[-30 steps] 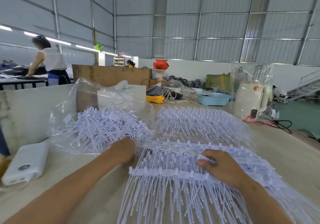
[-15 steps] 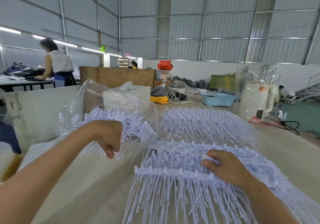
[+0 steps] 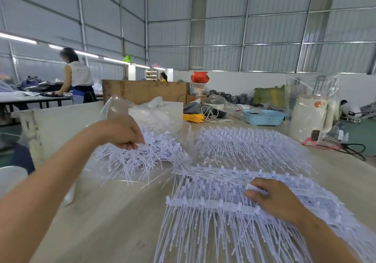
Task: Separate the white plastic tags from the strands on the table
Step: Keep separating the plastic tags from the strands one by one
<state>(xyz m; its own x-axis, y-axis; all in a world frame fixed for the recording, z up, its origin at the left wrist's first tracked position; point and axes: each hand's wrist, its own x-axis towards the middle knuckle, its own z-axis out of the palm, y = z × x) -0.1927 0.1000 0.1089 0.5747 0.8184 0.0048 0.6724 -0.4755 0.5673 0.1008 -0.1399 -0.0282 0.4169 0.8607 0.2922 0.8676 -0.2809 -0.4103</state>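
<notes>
Warehouse table [image 3: 114, 222]: left hand [image 3: 122, 134] pinches 1 loose tag [image 3: 145, 141] over the pile [image 3: 140, 157]. Right hand [image 3: 272, 199], nearer the strands [image 3: 213, 203] running crosswise, pinches another tag [image 3: 253, 187].

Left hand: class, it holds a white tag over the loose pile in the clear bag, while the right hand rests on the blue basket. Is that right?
Not quite. The head view shows the right hand resting on the strands near the table's front; the blue basket sits untouched farther back. The left hand does hold a white tag over the loose pile.
</notes>
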